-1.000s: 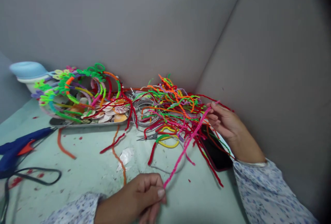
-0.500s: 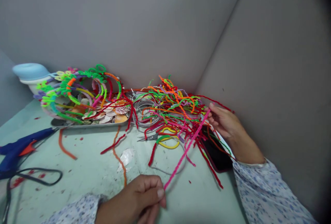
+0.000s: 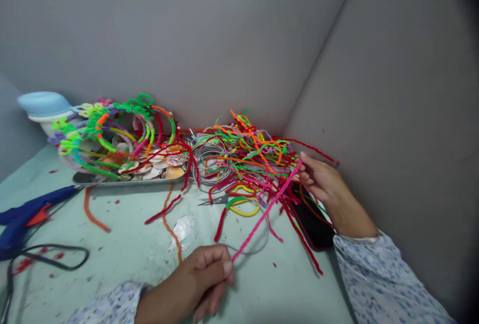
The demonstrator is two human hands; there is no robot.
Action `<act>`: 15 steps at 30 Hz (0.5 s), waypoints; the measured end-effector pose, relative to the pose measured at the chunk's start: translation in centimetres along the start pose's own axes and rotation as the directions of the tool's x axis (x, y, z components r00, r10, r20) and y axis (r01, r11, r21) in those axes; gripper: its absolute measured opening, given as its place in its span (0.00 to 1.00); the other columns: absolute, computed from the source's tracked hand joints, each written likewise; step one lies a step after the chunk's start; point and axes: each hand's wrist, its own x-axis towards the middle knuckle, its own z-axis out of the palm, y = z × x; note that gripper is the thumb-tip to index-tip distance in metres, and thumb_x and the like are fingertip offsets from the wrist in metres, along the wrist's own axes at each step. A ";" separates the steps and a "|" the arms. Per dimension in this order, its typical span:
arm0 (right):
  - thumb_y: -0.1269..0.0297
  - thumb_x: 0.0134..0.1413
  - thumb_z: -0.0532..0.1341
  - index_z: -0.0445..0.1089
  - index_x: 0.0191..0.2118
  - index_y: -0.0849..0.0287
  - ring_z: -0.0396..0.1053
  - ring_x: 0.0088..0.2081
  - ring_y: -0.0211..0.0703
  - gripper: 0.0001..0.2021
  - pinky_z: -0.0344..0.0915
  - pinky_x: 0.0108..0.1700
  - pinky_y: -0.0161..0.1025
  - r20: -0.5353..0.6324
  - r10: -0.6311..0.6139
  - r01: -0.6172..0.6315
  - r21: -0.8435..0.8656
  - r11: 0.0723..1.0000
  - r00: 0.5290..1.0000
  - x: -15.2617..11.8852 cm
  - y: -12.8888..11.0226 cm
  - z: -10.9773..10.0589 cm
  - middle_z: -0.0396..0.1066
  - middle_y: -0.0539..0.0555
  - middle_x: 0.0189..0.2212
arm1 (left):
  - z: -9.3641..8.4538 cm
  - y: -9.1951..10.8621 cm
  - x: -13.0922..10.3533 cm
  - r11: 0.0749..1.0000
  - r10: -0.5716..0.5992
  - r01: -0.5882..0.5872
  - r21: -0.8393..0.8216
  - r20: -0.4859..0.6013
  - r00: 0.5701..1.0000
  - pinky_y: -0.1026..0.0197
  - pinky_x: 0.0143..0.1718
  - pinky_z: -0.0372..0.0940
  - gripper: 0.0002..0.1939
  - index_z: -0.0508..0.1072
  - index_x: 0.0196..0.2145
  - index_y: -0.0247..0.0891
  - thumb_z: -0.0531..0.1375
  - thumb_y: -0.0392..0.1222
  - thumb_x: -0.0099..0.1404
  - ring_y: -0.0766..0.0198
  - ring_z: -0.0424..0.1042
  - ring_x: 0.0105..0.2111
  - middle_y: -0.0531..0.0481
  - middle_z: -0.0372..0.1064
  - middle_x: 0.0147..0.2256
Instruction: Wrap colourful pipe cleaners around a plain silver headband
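A pink pipe cleaner (image 3: 266, 212) stretches on a slant between my two hands, above the table. Its lower end is pinched between the thumb and fingers of my left hand (image 3: 198, 280), near the front. My right hand (image 3: 325, 184) grips the upper end, higher and to the right. Behind the pink stem lie scissors (image 3: 245, 200) with red and yellow handles, half covered by stems. A tangled heap of coloured pipe cleaners (image 3: 258, 147) spreads at the back, close to my right hand. Beneath that hand rests a dark phone (image 3: 313, 222).
A metal tray (image 3: 130, 181) holds shells and decorated pipe-cleaner hoops (image 3: 101, 127). Coiled wire (image 3: 211, 164) sits beside it. At the left are a blue glue gun (image 3: 33, 214) with its cord and a blue-lidded container (image 3: 47, 107). Grey walls (image 3: 187, 40) close off the back and right.
My left hand has moved slightly up and to the left, my right hand slightly down. The pink pipe cleaner has shifted with them and stays in both hands.
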 end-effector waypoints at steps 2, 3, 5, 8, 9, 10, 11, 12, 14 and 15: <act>0.59 0.45 0.67 0.67 0.24 0.60 0.54 0.13 0.26 0.12 0.52 0.10 0.22 0.050 0.081 -0.085 0.097 0.992 0.995 -0.2 -0.4 0.0 0.62 0.45 0.15 | -0.1 -0.1 0.1 1.000 -0.003 0.003 -0.017 -0.003 1.000 0.73 0.09 0.43 0.15 0.65 0.28 0.36 0.54 0.53 0.62 0.77 0.48 0.08 0.60 0.58 0.12; 0.58 0.46 0.67 0.68 0.26 0.60 0.54 0.13 0.26 0.11 0.53 0.10 0.23 0.067 0.102 -0.111 0.140 0.984 0.992 -0.4 -0.6 0.0 0.63 0.45 0.16 | -0.2 -0.2 0.1 1.000 -0.006 0.006 -0.022 -0.001 1.000 0.73 0.09 0.43 0.15 0.65 0.28 0.36 0.54 0.52 0.62 0.77 0.49 0.08 0.60 0.59 0.12; 0.59 0.48 0.65 0.70 0.29 0.60 0.56 0.14 0.27 0.10 0.56 0.11 0.23 0.088 0.101 -0.116 0.183 0.976 0.991 -0.6 -1.0 0.1 0.64 0.46 0.17 | -0.2 -0.2 0.1 0.999 -0.014 0.014 -0.032 0.008 1.000 0.73 0.09 0.43 0.15 0.65 0.28 0.36 0.54 0.52 0.62 0.77 0.49 0.07 0.60 0.59 0.12; 0.65 0.47 0.65 0.72 0.32 0.61 0.61 0.17 0.29 0.06 0.63 0.16 0.24 0.061 0.080 -0.091 0.202 0.975 0.995 -0.7 -1.2 0.1 0.67 0.47 0.19 | -0.3 -0.3 0.2 0.998 -0.019 0.020 -0.056 0.024 1.000 0.73 0.09 0.43 0.15 0.65 0.27 0.36 0.54 0.52 0.62 0.76 0.49 0.07 0.59 0.59 0.11; 0.67 0.47 0.65 0.72 0.32 0.60 0.62 0.18 0.29 0.05 0.64 0.18 0.24 0.047 0.078 -0.086 0.197 0.977 0.996 -0.6 -1.1 0.1 0.68 0.47 0.20 | -0.4 -0.3 0.2 0.998 -0.019 0.021 -0.066 0.029 0.999 0.73 0.09 0.43 0.16 0.65 0.27 0.36 0.55 0.52 0.61 0.76 0.49 0.07 0.59 0.60 0.11; 0.69 0.46 0.65 0.72 0.32 0.60 0.63 0.19 0.29 0.05 0.64 0.18 0.24 0.038 0.076 -0.082 0.189 0.979 0.996 -0.5 -1.1 0.0 0.68 0.47 0.21 | -0.4 -0.3 0.3 0.997 -0.019 0.021 -0.076 0.034 0.999 0.72 0.08 0.43 0.16 0.65 0.27 0.36 0.55 0.53 0.61 0.76 0.49 0.07 0.59 0.60 0.11; 0.69 0.45 0.65 0.72 0.32 0.60 0.63 0.19 0.29 0.05 0.65 0.19 0.25 0.036 0.075 -0.081 0.180 0.980 0.997 -0.4 -1.0 0.0 0.68 0.47 0.21 | -0.4 -0.4 0.3 0.996 -0.019 0.022 -0.084 0.040 0.999 0.72 0.08 0.43 0.16 0.65 0.27 0.36 0.55 0.53 0.61 0.76 0.49 0.07 0.59 0.60 0.11; 0.69 0.45 0.65 0.72 0.31 0.60 0.62 0.19 0.29 0.05 0.65 0.19 0.25 0.036 0.072 -0.077 0.169 0.983 0.997 -0.3 -0.9 0.0 0.68 0.47 0.20 | -0.4 -0.4 0.3 0.996 -0.021 0.025 -0.089 0.046 0.999 0.72 0.08 0.43 0.16 0.65 0.27 0.36 0.55 0.53 0.61 0.76 0.50 0.07 0.59 0.61 0.11; 0.68 0.45 0.66 0.72 0.30 0.60 0.62 0.18 0.29 0.04 0.64 0.19 0.25 0.026 0.044 -0.047 0.138 0.989 0.999 -0.1 -0.7 -0.1 0.66 0.46 0.20 | -0.3 -0.3 0.3 0.996 -0.029 0.033 -0.081 0.054 0.998 0.72 0.09 0.44 0.17 0.65 0.26 0.36 0.56 0.54 0.60 0.76 0.50 0.08 0.58 0.61 0.12; 0.67 0.45 0.66 0.72 0.29 0.60 0.61 0.18 0.28 0.04 0.64 0.18 0.25 0.008 0.020 -0.021 0.120 0.993 1.000 0.0 -0.6 -0.1 0.66 0.46 0.19 | -0.3 -0.3 0.2 0.997 -0.031 0.035 -0.068 0.056 0.998 0.72 0.09 0.44 0.17 0.64 0.26 0.36 0.56 0.54 0.60 0.76 0.50 0.08 0.59 0.61 0.12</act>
